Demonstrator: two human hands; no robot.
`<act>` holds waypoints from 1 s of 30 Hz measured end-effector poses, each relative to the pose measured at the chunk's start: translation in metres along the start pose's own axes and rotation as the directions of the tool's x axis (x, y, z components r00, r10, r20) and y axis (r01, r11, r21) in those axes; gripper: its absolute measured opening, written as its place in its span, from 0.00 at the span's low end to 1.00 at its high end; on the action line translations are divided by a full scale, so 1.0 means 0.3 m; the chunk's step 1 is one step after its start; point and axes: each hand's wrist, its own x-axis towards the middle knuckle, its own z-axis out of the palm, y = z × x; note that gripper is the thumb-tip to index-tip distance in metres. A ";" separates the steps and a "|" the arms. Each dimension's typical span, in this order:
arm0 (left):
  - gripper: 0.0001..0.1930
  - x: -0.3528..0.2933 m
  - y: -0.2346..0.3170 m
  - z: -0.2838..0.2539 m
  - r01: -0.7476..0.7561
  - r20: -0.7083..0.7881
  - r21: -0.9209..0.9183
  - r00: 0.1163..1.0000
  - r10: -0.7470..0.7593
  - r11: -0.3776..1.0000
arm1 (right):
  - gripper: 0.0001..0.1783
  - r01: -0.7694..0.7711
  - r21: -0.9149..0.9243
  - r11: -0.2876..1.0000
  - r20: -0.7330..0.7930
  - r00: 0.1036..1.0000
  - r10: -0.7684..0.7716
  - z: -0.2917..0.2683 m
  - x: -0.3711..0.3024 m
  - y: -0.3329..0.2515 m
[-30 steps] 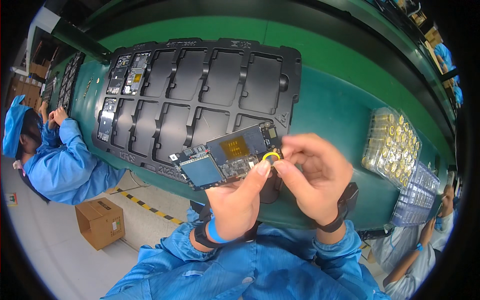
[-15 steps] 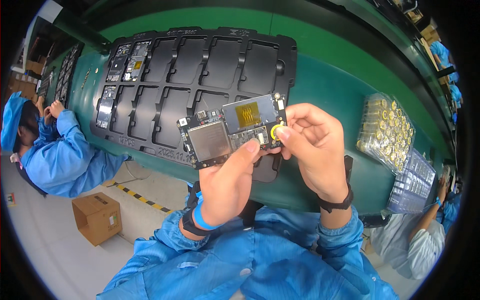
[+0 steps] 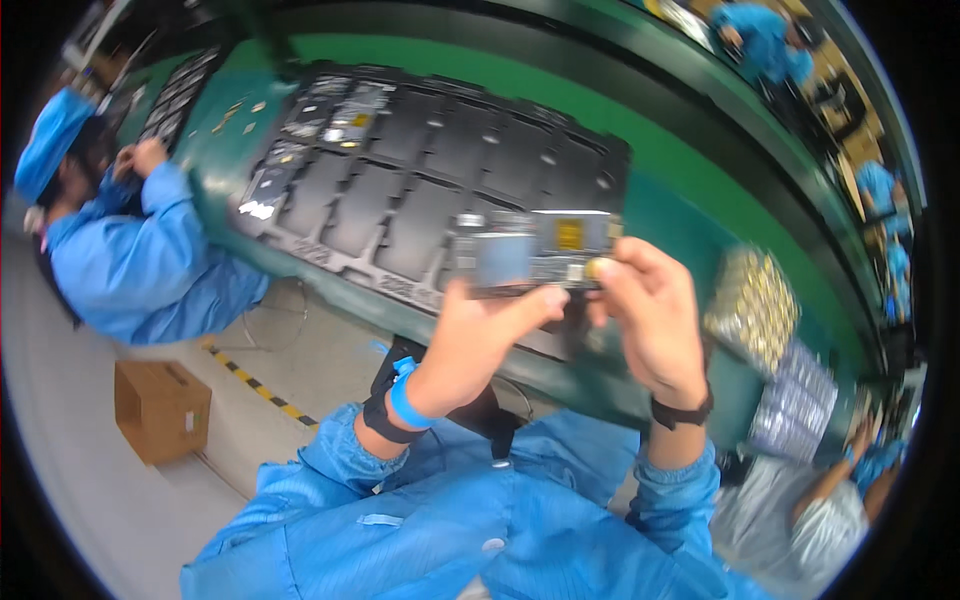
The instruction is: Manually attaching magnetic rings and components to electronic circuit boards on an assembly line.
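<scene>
My left hand (image 3: 470, 335) grips a dark circuit board (image 3: 503, 258) along its near edge, the thumb on top. On the board are a grey metal shield, a pale panel with an amber patch, and small components. At its right end, my right hand (image 3: 655, 310) pinches a small round yellow-rimmed part (image 3: 596, 268), like a coin cell, against or just over the board; blur hides whether they touch. Behind the board lies a black compartment tray (image 3: 400, 278), partly covered by the board and my hands. Several boards (image 3: 350, 118) sit in its left compartments.
On the right of the green table (image 3: 675, 205) stand a clear pack of yellow-rimmed round parts (image 3: 755, 305) and a clear plastic tray (image 3: 795, 405). A co-worker in blue (image 3: 140, 260) sits at left. A cardboard box (image 3: 165, 412) rests on the floor.
The view has swung, so the tray and co-worker appear shifted and tilted. The board is now held more level and further right in the picture; both hands keep their grips.
</scene>
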 end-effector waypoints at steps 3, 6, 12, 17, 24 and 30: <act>0.21 -0.023 0.086 -0.088 0.057 0.033 0.055 0.998 -0.059 0.997 | 0.08 0.111 -0.035 0.993 -0.164 0.980 -0.116 -0.107 0.068 -0.041; 0.17 -0.056 0.181 -0.253 -0.031 0.003 0.202 1.000 0.031 0.979 | 0.10 0.224 -0.001 0.975 -0.283 0.935 -0.215 -0.344 0.218 -0.029; 0.08 -0.031 0.351 -0.650 -0.078 -0.275 0.873 0.736 0.618 0.481 | 0.10 0.170 0.129 0.977 -0.487 0.869 -0.087 -0.604 0.561 0.071; 0.12 0.114 0.373 -0.894 0.140 -0.070 0.990 0.580 0.811 -0.014 | 0.05 0.122 0.040 0.992 -0.710 0.701 -0.058 -0.792 0.659 0.115; 0.19 0.149 0.393 -0.856 0.442 -0.139 0.858 0.690 0.710 -0.261 | 0.07 -0.021 -0.202 0.979 -0.801 0.580 -0.152 -0.791 0.744 0.116; 0.15 0.194 0.410 -0.849 0.386 -0.043 0.806 0.795 0.605 -0.449 | 0.26 -0.430 -0.843 0.324 -0.528 0.541 -0.655 -0.787 0.670 0.099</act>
